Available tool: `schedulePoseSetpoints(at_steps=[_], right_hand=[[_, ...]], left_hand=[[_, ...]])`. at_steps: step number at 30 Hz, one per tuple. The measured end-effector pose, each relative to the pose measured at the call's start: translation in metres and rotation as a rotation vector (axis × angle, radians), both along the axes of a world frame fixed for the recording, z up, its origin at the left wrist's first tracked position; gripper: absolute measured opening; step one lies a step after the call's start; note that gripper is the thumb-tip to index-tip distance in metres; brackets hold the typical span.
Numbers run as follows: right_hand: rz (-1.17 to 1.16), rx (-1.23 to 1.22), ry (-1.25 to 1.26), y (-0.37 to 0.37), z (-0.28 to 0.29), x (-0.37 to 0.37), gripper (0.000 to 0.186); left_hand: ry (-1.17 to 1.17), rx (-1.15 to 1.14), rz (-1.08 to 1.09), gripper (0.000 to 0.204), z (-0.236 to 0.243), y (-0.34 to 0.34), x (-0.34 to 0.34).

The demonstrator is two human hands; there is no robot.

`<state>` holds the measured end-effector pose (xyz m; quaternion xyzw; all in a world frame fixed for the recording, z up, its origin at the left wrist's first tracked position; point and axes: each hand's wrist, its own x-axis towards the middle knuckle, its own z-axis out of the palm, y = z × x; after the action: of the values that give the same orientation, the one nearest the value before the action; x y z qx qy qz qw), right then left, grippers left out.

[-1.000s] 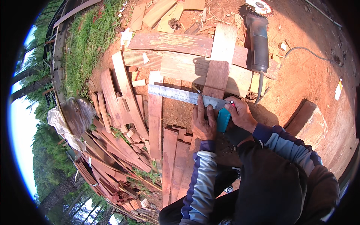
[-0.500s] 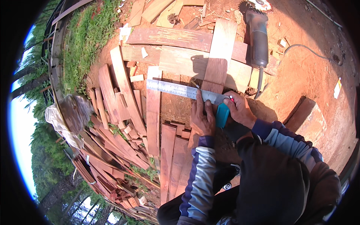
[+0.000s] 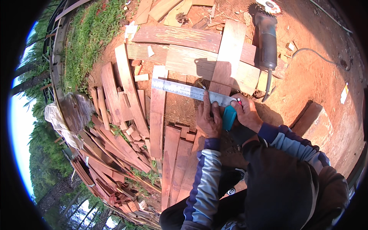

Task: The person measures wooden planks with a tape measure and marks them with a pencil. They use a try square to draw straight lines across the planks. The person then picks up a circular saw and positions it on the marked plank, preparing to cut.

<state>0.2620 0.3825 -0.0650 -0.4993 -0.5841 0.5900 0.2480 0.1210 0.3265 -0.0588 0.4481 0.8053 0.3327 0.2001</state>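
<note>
A try square with a steel rule blade [image 3: 178, 88] and a teal handle [image 3: 229, 117] lies across the near part of a reddish wooden board [image 3: 227, 50]. My left hand [image 3: 209, 122] presses on the blade near the handle, its index finger stretched along the metal and its thumb by the handle. Close on its right, my right hand [image 3: 247, 115] is closed at the handle's end. A slim red writing tool [image 3: 240, 101] with a pale end pokes out between its thumb and finger; most of it is hidden by the hand.
Planks [image 3: 193, 59] lie crosswise beneath the board. An angle grinder [image 3: 266, 42] with a cord rests at the far right, beside a toothed saw blade [image 3: 270, 6]. Stacked boards and offcuts [image 3: 111, 153] cover the left. A brick-like block [image 3: 312, 119] sits right of my hands.
The view has shifted slightly, so the scene sits a little differently. Both hands and the try square keep nearly the same place on the board.
</note>
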Motion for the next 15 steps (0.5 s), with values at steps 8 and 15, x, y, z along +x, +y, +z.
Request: schedulePoseSetpoints(at_steps=[8,15], right_hand=[[-0.002,0.014,0.027,0.001,0.000,-0.001,0.017],[0.012,0.001,0.020,0.001,0.000,0.000,0.018]], left_hand=[[0.046,0.108,0.032,0.045,-0.010,0.000,0.000],[0.005,0.068,0.033,0.044,-0.007,0.000,0.000]])
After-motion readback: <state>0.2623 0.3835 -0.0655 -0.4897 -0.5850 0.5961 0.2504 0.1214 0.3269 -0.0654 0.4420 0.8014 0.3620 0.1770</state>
